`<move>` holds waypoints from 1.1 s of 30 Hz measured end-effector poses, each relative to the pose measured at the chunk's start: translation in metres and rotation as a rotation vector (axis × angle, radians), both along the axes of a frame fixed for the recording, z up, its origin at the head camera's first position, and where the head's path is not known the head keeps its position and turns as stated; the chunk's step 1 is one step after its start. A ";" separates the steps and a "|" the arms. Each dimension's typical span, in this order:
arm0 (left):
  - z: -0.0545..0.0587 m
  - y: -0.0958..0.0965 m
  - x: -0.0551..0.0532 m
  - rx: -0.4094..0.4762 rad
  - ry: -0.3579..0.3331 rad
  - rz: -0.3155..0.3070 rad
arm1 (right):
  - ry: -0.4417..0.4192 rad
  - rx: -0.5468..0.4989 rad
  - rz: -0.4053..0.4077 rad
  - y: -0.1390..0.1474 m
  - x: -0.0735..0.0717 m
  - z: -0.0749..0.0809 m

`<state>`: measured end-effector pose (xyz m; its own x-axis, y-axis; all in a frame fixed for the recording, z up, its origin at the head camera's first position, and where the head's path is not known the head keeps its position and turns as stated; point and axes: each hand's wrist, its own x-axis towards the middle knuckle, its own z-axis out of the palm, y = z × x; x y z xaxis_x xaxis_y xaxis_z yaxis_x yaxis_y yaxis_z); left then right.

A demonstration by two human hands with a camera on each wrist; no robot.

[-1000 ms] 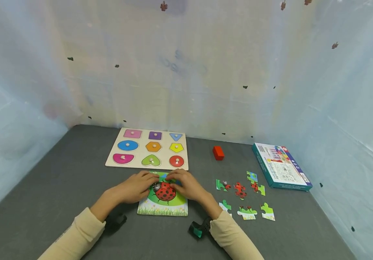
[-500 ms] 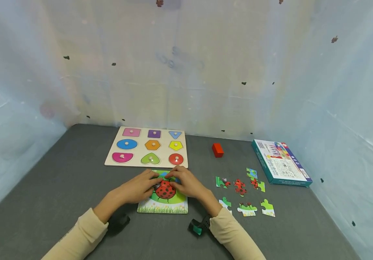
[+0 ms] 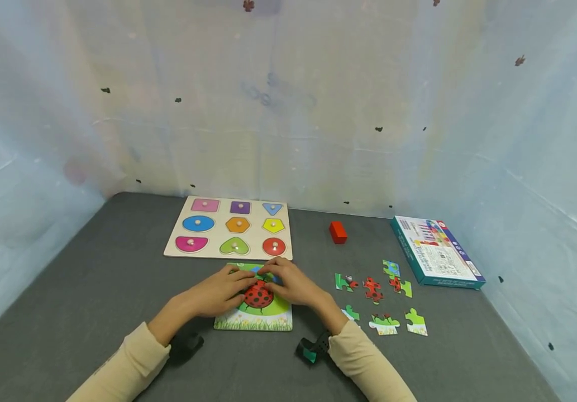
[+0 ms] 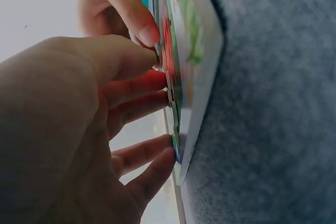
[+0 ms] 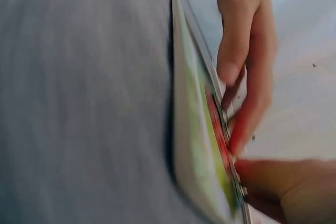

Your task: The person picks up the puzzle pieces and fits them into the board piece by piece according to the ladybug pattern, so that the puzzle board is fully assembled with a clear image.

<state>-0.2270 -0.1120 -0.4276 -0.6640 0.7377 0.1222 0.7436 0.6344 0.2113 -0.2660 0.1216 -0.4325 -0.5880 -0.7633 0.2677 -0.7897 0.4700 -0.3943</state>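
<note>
The ladybug puzzle board (image 3: 273, 322) lies flat on the dark table between both hands. My left hand (image 3: 214, 293) reaches over its upper left part, spread fingertips resting on the picture. From the other side, my right hand (image 3: 292, 285) touches the upper part with thumb and bent index finger, close to the left fingertips. The left wrist view shows thin puzzle piece edges (image 4: 174, 113) under the left fingers (image 4: 139, 150), slightly above the board face. In the right wrist view the fingertips of both hands meet near the red ladybug (image 5: 219, 129). The fingers partly hide the ladybug's head.
Several loose puzzle pieces (image 3: 372, 290) lie right of the right forearm. Behind the hands stands a wooden shape board (image 3: 218, 228) with knobbed shapes. A red block (image 3: 338, 233) and a teal-edged box (image 3: 439, 251) are farther back right. Plastic sheeting (image 3: 288, 111) encloses the table.
My left hand has shifted slightly right over the ladybug, covering more of its head. My right hand stays nearly in place. The loose pieces have not moved.
</note>
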 end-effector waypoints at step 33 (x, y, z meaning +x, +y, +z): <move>-0.002 -0.004 0.000 0.037 0.011 -0.016 | -0.088 -0.261 -0.400 0.198 0.017 0.058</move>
<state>-0.2272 -0.1157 -0.4295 -0.6506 0.7432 0.1565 0.7560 0.6141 0.2265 -0.2490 0.3196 -0.3745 -0.8507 -0.3866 0.3561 -0.5254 0.6068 -0.5964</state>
